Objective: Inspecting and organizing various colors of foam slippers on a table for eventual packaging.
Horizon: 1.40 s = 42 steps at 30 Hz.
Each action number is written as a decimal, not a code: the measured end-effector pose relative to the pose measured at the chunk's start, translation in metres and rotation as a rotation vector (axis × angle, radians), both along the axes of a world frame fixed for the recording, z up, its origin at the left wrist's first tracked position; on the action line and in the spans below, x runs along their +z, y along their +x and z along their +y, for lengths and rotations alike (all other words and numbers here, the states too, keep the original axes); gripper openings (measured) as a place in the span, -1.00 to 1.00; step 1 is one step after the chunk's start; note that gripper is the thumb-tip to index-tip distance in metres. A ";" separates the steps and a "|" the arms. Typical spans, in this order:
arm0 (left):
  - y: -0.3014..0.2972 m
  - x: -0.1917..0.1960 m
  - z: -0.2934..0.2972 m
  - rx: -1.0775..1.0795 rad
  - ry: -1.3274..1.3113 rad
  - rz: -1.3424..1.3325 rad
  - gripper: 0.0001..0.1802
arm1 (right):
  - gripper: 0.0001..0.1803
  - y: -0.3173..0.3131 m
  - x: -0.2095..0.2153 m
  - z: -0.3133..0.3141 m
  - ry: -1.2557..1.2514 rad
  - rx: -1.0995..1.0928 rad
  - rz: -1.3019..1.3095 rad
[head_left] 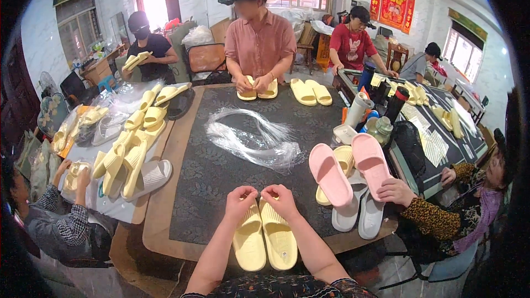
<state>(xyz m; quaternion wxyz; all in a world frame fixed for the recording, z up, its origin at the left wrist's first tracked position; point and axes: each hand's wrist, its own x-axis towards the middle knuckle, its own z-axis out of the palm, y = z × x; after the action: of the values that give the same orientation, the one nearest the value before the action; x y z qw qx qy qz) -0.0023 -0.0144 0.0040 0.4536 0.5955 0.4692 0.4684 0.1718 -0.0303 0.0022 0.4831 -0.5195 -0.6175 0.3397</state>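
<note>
At the near table edge, a pair of pale yellow slide slippers lies side by side: the left slipper (248,244) and the right slipper (280,243), heels toward me. My left hand (240,204) is over the toe end of the left one, thumb and fingers pinched together. Mirroring it, my right hand (279,201) is pinched over the right slipper's toe end. The fingertips of both hands nearly meet; whatever is between them is too small to make out. Beyond them, a loose bundle of clear thin plastic strands (259,157) is spread on the dark patterned tabletop (193,187).
At right, pink slippers (330,174) rest on grey and yellow ones, a co-worker's hand (396,192) touching the pile. Bottles and a grey tumbler (358,109) stand behind. Yellow slippers (132,157) are heaped on the left table. Across from me a person handles another yellow pair (256,89).
</note>
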 end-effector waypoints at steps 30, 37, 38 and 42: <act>-0.001 -0.003 0.000 -0.106 -0.114 0.000 -0.84 | -0.88 0.002 0.003 -0.001 0.131 0.066 -0.097; 0.002 0.007 0.000 -0.108 -0.130 -0.003 -0.84 | -0.85 0.002 -0.002 0.001 0.142 0.038 -0.050; 0.002 0.007 0.000 -0.090 -0.123 -0.020 -0.83 | -0.85 0.000 0.000 0.001 0.132 0.026 -0.043; 0.004 0.008 -0.002 -0.072 -0.111 -0.041 -0.82 | -0.82 -0.002 -0.004 0.002 0.054 -0.045 0.001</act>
<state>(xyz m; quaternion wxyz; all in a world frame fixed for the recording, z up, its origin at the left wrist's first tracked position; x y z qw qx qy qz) 0.0019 -0.0160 0.0117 0.5123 0.5761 0.4633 0.4371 0.1700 -0.0280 -0.0019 0.5047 -0.5197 -0.6145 0.3123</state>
